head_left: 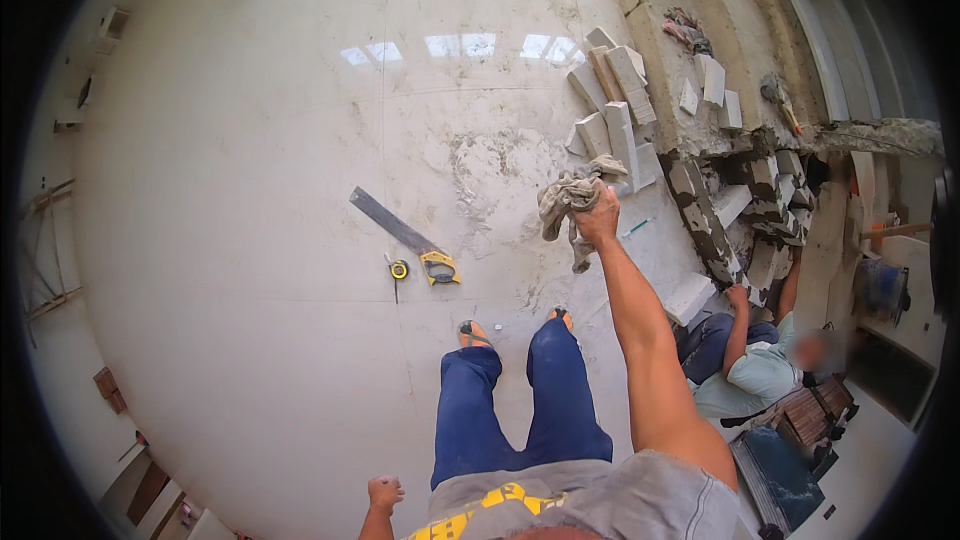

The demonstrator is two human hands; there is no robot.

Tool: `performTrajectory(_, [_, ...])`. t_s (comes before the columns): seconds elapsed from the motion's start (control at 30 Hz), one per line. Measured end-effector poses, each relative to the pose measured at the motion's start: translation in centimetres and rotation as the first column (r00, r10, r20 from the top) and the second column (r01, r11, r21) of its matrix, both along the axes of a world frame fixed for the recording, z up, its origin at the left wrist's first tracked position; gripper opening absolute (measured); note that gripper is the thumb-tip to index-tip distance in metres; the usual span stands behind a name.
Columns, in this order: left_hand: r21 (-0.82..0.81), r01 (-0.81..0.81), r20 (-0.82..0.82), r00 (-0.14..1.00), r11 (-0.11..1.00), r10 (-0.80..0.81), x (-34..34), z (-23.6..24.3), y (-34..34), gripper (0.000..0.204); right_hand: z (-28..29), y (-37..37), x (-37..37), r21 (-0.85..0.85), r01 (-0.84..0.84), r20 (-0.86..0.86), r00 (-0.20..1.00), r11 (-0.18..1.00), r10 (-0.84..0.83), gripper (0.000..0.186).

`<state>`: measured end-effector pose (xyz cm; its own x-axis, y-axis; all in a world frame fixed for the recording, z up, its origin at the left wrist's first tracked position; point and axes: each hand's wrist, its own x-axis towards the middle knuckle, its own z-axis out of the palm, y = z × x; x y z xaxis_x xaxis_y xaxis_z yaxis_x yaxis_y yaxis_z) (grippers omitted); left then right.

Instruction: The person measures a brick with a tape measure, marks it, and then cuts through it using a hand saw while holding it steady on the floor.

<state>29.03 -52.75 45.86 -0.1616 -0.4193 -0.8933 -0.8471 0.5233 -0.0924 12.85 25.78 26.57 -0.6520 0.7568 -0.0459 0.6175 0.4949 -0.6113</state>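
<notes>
Stretched out in front of me, my right hand (601, 220) grips a crumpled, dirty grey-beige rag (568, 202), whose end hangs down below the fist. Down by my left side is my left hand (385, 491), its fingers curled in and nothing visible in them. A handsaw (397, 228) with a yellow and black handle lies on the floor ahead of my feet. Beside its handle lies a yellow and black tape measure (399, 269). Just beyond the rag, several pale blocks (622, 135) are piled on the floor.
At the right, a crouching person (762, 360) works at a low wall of mortared blocks (705, 220). A loose block (690, 297) lies near that person, and a thin green pencil-like stick (637, 226) near my right forearm. Raised concrete steps (735, 5) run along the upper right.
</notes>
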Motion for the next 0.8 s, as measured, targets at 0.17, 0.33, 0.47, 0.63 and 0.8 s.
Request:
performTrajectory(0.17, [0.096,0.177,0.025,0.983,0.979,-0.18,-11.6,7.6,2.8,0.021,10.7,5.6,-6.6,0.006,0.135,-0.095,0.986,0.991,-0.134,0.041])
performTrajectory(0.33, [0.032,0.334,-0.226,0.92,0.942,-0.319,-26.9,13.0,11.7,0.026,17.3,11.5,-13.1,-0.029,0.219,-0.129,0.967,0.975,-0.221,0.042])
performTrajectory(0.47, [0.135,0.157,-0.383,0.919,0.978,-0.095,-37.3,12.3,24.3,0.028,23.2,16.5,-21.4,-0.004,0.153,-0.258,0.955,0.988,-0.149,0.04])
performTrajectory(0.63, [0.349,0.052,-0.428,0.897,0.936,0.111,-48.0,10.1,40.0,0.031,27.4,24.6,-30.0,-0.014,0.282,-0.206,0.938,0.959,-0.279,0.038])
performTrajectory(0.8, [0.432,-0.064,-0.291,0.934,0.9,0.206,-57.4,6.3,51.8,0.035,28.8,31.4,-36.2,0.051,0.316,-0.182,0.936,0.947,-0.303,0.039])
